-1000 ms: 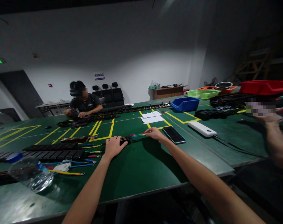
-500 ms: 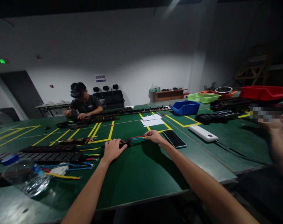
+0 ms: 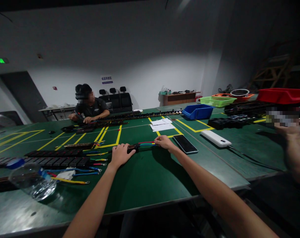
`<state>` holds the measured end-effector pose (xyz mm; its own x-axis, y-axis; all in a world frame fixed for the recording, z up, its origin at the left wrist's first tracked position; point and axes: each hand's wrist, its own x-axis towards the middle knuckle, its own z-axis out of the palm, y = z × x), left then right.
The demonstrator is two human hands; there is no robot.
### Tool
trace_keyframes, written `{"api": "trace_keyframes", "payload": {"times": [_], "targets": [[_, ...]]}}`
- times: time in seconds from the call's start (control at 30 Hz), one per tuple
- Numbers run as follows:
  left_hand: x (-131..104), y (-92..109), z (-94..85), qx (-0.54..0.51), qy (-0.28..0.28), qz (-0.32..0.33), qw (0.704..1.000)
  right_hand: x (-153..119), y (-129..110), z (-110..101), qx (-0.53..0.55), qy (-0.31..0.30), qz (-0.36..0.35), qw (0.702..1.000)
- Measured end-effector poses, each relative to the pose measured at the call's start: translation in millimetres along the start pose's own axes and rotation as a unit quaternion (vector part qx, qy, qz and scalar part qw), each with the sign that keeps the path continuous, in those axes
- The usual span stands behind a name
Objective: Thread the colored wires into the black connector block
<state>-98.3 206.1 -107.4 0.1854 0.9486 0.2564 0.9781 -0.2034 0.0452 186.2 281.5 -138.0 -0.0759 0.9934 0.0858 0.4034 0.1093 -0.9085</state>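
Note:
My left hand [image 3: 120, 155] is closed over a dark bar-like part [image 3: 133, 148] lying on the green table [image 3: 140, 178]. From the right end of that part run coloured wires [image 3: 147, 143], red, blue-green and yellow among them. The wires' far ends sit in the pinched fingers of my right hand [image 3: 164, 142], which hide the tips. Just right of my right hand lies a phone [image 3: 185, 144]. Left of my left hand, several black assemblies [image 3: 63, 162] with coloured wires and ring terminals rest on the table.
A clear water bottle [image 3: 32, 181] lies at the near left. White papers [image 3: 162, 125], a blue bin [image 3: 197, 111] and a white power bank [image 3: 216, 138] are further off. One person [image 3: 91, 105] works across the table; another person's arm [image 3: 294, 148] is at right.
The view has shifted slightly, so the table and its contents appear a little higher and to the right. Both hands keep their hold on the part and the wires.

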Motion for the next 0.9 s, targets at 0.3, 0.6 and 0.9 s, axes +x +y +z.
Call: {"api": "trace_keyframes", "payload": {"times": [0.3,0.6,0.9], "targets": [[0.6,-1.6,2.7,0.002,0.008,0.007,1.0,0.3,1.1,-5.3,0.009,-0.012,-0.038,0.999],[1.6,-3.9,6.9,0.004,0.015,0.009,1.0,0.6,-0.1,-3.2,0.037,-0.006,-0.04,0.998],[0.1,-0.8,0.9,-0.003,-0.004,0.005,1.0,3.3,4.3,-1.5,-0.008,-0.012,-0.01,1.0]]}}
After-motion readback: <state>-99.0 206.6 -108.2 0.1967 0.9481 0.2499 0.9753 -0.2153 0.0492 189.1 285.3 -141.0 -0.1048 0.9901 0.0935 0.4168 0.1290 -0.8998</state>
